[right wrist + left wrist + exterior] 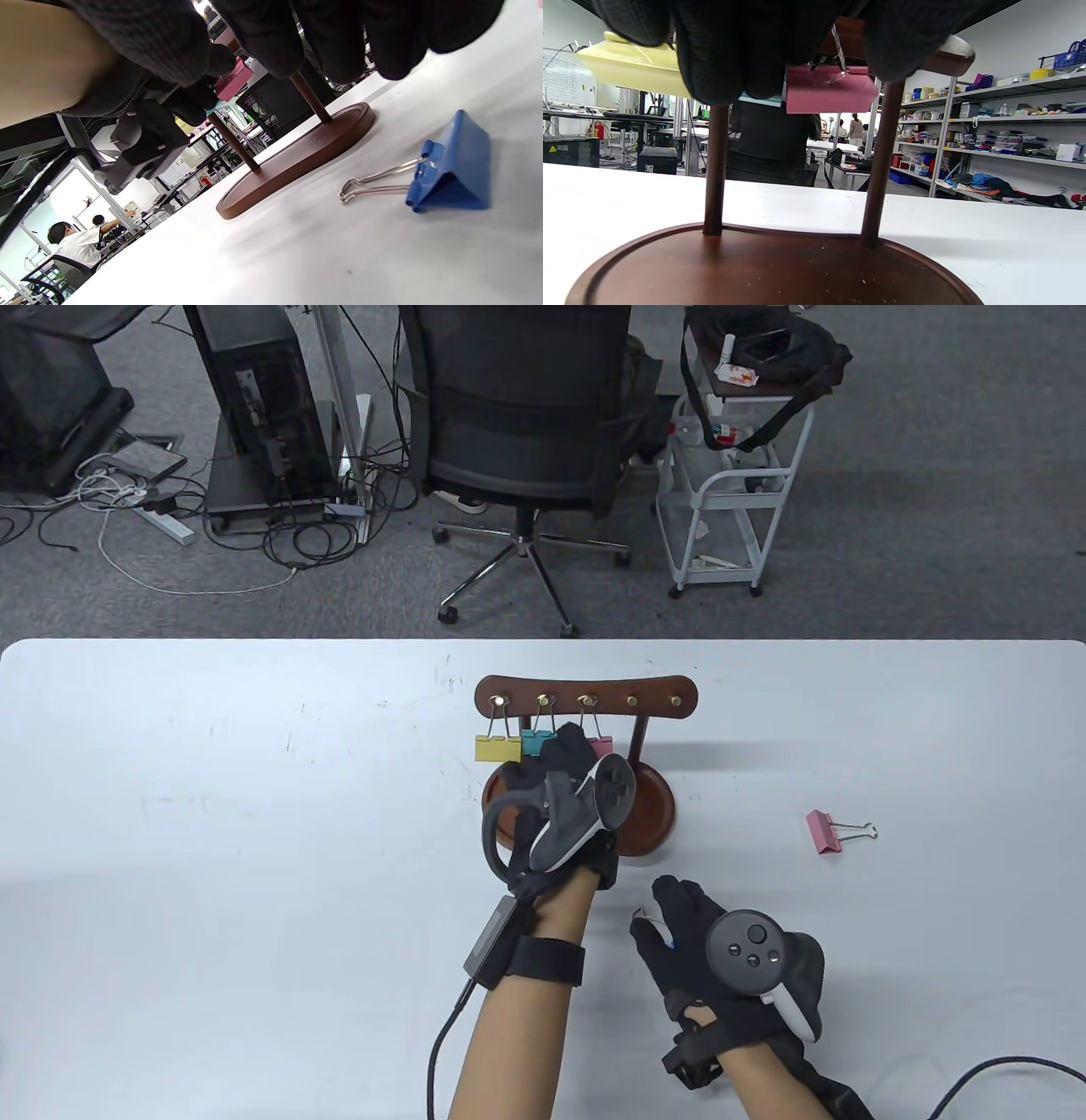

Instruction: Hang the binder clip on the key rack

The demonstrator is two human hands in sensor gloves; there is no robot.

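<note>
L hand (564, 793) covers rack (585, 701) front, grip unclear; R hand (721, 959) unclenched over blue clip (452, 169).

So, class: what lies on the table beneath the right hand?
A blue binder clip lies on the table under the right hand, wire handles toward the key rack. From above, the hand covers almost all of it.

Key rack (585, 698): dark, smooth, semi-gloss wood with brass-coloured metal hooks. Blue binder clip (456, 165): matt body, shiny wire handles. Gloves: black knit cloth. Table (254, 857): smooth, matt white.
</note>
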